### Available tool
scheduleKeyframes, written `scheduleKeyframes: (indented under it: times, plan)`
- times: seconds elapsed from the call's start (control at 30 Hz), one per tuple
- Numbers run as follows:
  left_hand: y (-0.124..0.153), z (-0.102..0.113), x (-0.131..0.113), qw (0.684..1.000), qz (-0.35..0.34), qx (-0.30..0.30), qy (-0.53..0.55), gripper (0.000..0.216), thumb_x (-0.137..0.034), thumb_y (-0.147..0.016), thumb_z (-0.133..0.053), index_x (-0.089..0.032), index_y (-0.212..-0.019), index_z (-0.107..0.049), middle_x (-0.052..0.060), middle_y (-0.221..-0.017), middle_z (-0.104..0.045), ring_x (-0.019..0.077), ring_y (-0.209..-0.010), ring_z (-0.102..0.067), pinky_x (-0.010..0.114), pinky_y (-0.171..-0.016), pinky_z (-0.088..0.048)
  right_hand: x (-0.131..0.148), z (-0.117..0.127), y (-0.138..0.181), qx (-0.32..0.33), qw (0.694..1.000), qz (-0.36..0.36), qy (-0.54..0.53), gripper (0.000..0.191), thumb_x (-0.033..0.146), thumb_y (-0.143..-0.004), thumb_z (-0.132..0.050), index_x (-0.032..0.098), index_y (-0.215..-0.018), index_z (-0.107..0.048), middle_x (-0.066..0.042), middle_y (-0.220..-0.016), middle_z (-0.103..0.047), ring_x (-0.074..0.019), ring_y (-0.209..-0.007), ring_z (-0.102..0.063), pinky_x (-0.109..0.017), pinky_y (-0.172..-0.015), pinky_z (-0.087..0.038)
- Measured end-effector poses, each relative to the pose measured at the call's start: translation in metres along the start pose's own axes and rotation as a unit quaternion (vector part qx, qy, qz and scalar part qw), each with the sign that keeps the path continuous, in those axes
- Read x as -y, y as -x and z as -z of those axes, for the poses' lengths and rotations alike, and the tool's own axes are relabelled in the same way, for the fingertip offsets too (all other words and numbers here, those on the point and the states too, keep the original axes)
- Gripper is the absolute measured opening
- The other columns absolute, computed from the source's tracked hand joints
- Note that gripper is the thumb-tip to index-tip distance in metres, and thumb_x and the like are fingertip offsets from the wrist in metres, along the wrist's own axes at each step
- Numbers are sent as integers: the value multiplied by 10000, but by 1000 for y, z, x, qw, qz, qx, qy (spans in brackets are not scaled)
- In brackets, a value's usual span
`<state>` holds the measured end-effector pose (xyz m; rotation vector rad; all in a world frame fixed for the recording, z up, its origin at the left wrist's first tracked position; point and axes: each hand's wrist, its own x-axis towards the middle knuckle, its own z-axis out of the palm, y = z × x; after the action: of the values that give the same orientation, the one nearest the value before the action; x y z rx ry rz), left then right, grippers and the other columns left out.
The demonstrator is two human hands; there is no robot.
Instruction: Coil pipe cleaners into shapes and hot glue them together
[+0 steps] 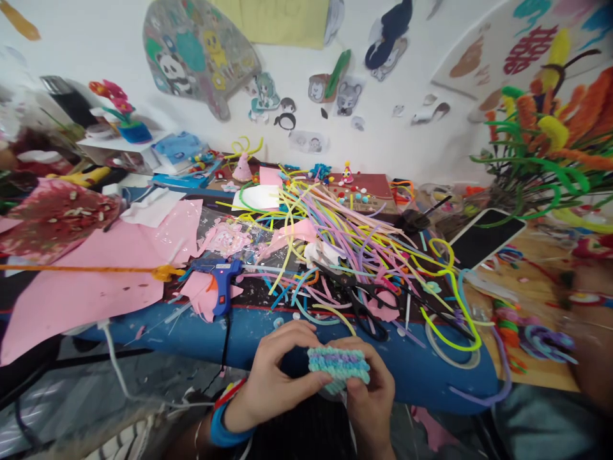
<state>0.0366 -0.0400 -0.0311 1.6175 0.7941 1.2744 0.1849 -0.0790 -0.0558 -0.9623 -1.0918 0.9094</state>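
Observation:
Between my two hands, just in front of the table's near edge, is a small block of fuzzy pipe cleaners (338, 365) in rows of teal, purple and mint green. My left hand (282, 367) grips its left end, thumb across the front and fingers behind. At the right end, my right hand (371, 383) pinches it with the thumb low on the front. The fingers behind the block are partly hidden. Beyond my hands lie black-handled scissors (357, 300) and a blue glue gun (224, 287) among loose pipe cleaners (330, 223).
Pink sheets (90, 287) cover the table's left side. A smartphone (488, 239) leans at the right, near a bunch of pipe-cleaner flowers (550, 134). The glue gun's black cord hangs over the blue table edge (412, 377). Another person's arm (594, 319) shows at far right.

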Motion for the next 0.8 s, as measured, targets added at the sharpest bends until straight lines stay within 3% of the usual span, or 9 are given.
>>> scheduleKeyframes:
  times: [0.17,0.33,0.63,0.73,0.8]
  plan:
    - [1,-6,1,998,60,-17,4,466,-472,-596,-840,-160,-907,-688,79,-854,-693,223,-811,-640,307,-730,-504,1,-3,1,-53,997,-8,52,153,395,-855,-636,250,-886,-669,-13,-818,-683,-185,-760,-632,-279,-662,-504]
    - [2,-16,2,994,90,-61,-21,270,-347,-684,-810,-154,-812,-672,54,-767,-668,190,-733,-613,277,-672,-491,3,-7,1,-54,997,-11,53,80,308,-869,-619,249,-895,-666,-22,-818,-675,-193,-766,-635,-298,-672,-503]
    - [1,-19,3,995,70,-66,-25,154,-239,-720,-774,-162,-797,-666,47,-750,-672,181,-712,-611,276,-671,-496,-4,-11,10,-104,993,-28,52,68,266,-882,-596,237,-886,-658,-27,-799,-638,-189,-738,-606,-303,-656,-505]
    - [3,-18,7,995,87,-51,-17,208,-313,-726,-776,-163,-808,-657,49,-770,-664,185,-730,-606,282,-686,-490,-8,-13,14,-134,989,-34,56,75,277,-884,-594,227,-882,-650,-29,-800,-632,-187,-740,-604,-296,-653,-505]
    - [5,-17,9,995,95,-30,1,385,-416,-640,-827,-164,-881,-662,60,-847,-668,210,-792,-618,302,-729,-498,-10,-14,16,-163,984,-53,53,79,301,-872,-615,225,-876,-638,-15,-780,-626,-176,-719,-600,-273,-629,-499]
